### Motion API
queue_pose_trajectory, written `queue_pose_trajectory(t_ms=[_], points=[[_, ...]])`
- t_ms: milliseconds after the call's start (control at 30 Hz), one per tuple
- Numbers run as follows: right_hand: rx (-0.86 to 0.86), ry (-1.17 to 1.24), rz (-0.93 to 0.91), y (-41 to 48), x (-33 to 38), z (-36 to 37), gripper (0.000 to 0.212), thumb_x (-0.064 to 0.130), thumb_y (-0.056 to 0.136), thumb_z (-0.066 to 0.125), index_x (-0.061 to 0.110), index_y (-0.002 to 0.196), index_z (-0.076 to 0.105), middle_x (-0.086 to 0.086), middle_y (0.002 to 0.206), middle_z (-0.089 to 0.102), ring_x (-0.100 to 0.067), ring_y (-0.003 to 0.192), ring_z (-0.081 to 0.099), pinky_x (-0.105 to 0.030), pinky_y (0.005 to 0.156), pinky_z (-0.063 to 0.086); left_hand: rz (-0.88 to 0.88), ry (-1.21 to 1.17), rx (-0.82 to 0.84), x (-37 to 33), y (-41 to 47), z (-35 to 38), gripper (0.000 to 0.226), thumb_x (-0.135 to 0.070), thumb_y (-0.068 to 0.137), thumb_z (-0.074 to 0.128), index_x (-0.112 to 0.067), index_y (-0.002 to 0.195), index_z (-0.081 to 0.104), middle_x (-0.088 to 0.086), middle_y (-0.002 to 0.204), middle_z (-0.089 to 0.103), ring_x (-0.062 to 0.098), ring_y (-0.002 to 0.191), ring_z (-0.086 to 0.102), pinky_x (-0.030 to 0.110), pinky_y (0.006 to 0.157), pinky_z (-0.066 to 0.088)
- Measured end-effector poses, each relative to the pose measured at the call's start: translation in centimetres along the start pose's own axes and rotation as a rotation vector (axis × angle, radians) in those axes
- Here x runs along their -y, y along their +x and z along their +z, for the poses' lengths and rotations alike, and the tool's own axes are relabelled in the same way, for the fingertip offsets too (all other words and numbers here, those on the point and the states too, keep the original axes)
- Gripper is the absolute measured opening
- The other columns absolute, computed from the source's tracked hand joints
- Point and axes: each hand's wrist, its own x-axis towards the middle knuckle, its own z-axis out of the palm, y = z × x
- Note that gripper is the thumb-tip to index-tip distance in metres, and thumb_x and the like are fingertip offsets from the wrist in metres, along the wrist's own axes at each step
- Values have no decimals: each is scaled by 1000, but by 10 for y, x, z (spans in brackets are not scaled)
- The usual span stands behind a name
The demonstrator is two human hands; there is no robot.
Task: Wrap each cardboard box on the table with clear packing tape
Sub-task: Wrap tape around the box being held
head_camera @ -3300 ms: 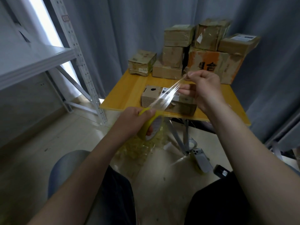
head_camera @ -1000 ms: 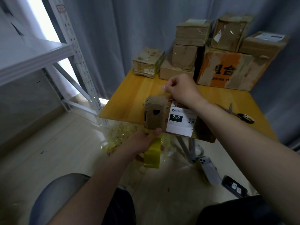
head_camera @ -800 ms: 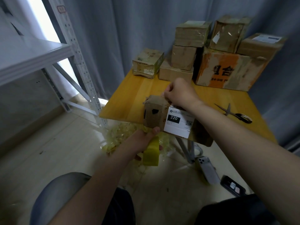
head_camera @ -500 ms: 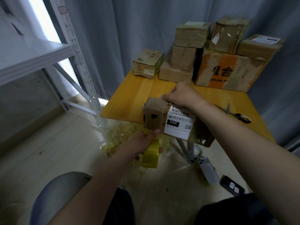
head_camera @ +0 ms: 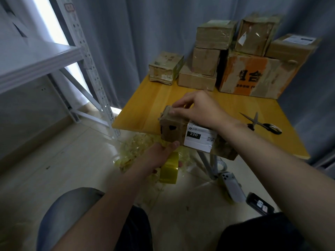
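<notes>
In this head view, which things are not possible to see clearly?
- Tape strip: head view; not visible between the tape roll and the box; it is clear, and the left hand covers that gap.
- Box top: head view; mostly covered by the right hand.
- Label: head view; print too small, only "220" readable.
- Box's far side: faces away.

box: cardboard box with white label, at the table's near edge
right hand: fingers press the box's top, toward 10 o'clock
left hand: grips yellow tape roll, 6 o'clock of box
scissors: 3 o'clock of box
</notes>
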Motion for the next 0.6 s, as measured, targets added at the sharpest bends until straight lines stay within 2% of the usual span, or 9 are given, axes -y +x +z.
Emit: queue_pose_trajectory(t_ms=[67,133,200,267,367,433,533,567,600], points=[[70,6,32,2,-1,0,31,51,85,79,30,108,82,19,100,77,4,89,67,-20,80,53,8,9,12,1,1,0,56,-80,91,40,-35,120,55,-9,91,80,21,101,73,56,101,50],[130,29,32,5,-2,-1,28,51,88,76,31,107,82,18,92,77,4,83,67,-22,73,52,8,16,10,1,1,0,58,-81,90,40,-35,121,55,-9,91,80,21,101,73,56,100,51],[205,-12,36,8,-3,-3,34,55,93,69,24,97,83,9,75,73,-2,68,63,-28,62,46,9,16,12,1,1,0,61,-83,88,40,-35,122,55,-9,91,80,21,101,73,56,100,52],[283,-86,69,12,-4,-2,55,61,98,57,11,82,76,-7,64,59,-13,58,53,-32,58,38,13,7,14,-1,-1,0,60,-83,88,40,-35,121,55,-9,91,80,21,101,73,57,100,52],[322,-103,99,20,-8,-3,64,61,103,47,6,77,68,-14,69,63,-23,63,59,-35,64,45,29,-7,1,-5,-6,1,54,-77,94,39,-34,121,58,-10,89,79,18,98,73,53,101,51],[333,-71,123,29,-11,-9,57,57,103,51,6,87,72,-7,76,67,-17,68,62,-34,69,48,65,-25,-28,-8,-7,1,57,-74,95,40,-29,119,63,-11,85,79,14,92,72,44,94,54],[218,-156,80,47,-11,-24,25,41,96,72,16,102,71,3,93,67,-16,88,64,-32,74,46,150,-183,-71,-17,-9,0,48,-57,102,46,-19,125,62,0,81,79,11,71,74,25,64,58],[175,-223,44,52,-7,-28,19,36,93,75,18,101,71,2,93,67,-19,91,65,-32,74,45,173,-257,-66,-20,-9,0,43,-51,103,47,-18,127,60,6,83,79,17,69,74,27,62,60],[162,-266,18,55,-2,-30,16,35,94,74,19,96,72,2,89,69,-20,89,67,-31,73,47,190,-318,-49,-22,-10,0,39,-48,104,48,-18,128,59,13,85,79,25,70,74,35,68,63]])
